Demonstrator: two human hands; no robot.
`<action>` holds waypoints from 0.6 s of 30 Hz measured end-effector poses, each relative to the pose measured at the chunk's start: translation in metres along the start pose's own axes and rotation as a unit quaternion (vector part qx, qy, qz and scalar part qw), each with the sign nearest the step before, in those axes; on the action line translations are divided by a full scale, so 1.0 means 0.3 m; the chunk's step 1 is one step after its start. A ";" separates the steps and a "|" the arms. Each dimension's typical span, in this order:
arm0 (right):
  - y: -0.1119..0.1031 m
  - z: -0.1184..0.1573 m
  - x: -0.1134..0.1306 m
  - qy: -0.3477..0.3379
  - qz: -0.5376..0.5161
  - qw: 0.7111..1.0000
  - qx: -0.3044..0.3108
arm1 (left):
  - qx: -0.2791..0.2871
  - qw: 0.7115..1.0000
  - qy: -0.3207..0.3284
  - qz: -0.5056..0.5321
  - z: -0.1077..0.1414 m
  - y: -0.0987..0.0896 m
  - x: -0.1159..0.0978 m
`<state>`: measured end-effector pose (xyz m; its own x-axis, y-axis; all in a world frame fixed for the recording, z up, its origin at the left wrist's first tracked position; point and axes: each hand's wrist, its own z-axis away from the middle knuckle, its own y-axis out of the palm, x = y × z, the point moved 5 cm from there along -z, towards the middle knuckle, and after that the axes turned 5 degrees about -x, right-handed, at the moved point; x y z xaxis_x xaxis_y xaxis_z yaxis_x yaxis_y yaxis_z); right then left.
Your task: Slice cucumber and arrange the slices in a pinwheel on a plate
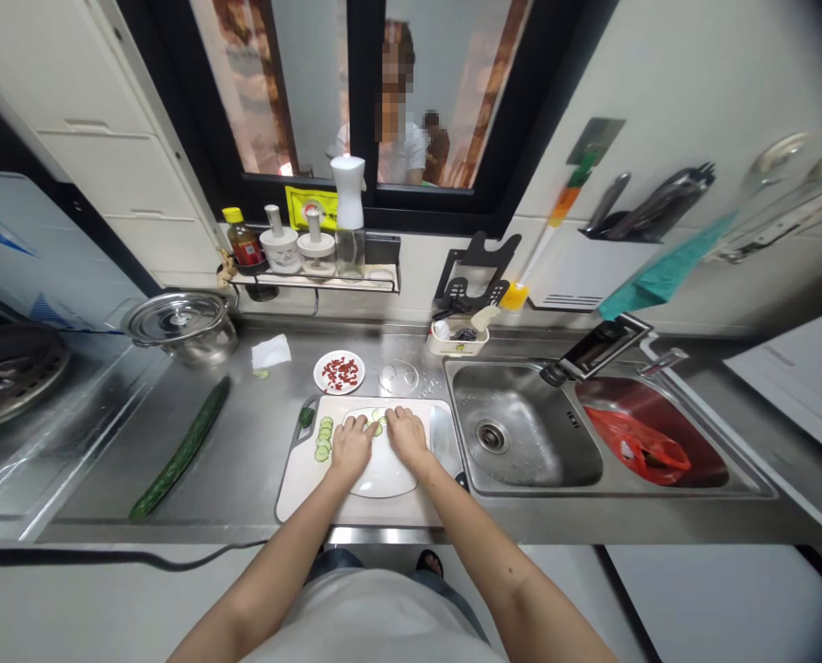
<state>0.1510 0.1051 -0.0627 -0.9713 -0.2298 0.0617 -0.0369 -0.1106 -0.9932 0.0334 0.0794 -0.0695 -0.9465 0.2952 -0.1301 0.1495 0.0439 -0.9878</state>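
My left hand (353,448) and my right hand (406,433) are close together over a white plate (384,477). A few thin cucumber slices (378,416) show between them at the plate's far side. The fingers of both hands are bent in and pinch at these slices; the fingertips are partly hidden. Beneath the plate lies a pale cutting board (296,502). On its left part, a row of overlapping cucumber slices (323,439) lies beside a dark green cucumber end (306,417). A knife (444,437) rests along the board's right edge.
A whole cucumber (182,451) lies on the steel counter to the left, near a lidded pot (184,322). Behind the board stand a dish of red pieces (340,372) and a clear lid (398,377). A double sink (521,451) holds a red bag (645,451).
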 end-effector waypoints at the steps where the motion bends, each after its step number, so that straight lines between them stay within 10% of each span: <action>1: -0.001 0.003 0.000 -0.002 -0.002 1.000 -0.002 | 0.001 1.000 0.000 0.001 -0.001 0.000 0.000; 18: -0.006 0.010 0.008 -0.012 -0.006 1.000 0.002 | 0.000 1.000 0.001 -0.006 -0.001 -0.002 -0.009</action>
<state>0.1495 0.1020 -0.0604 -0.9646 -0.2521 0.0768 -0.0482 -0.1176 -0.9919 0.0360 0.0788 -0.0686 -0.9477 0.2965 -0.1184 0.1386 0.0478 -0.9892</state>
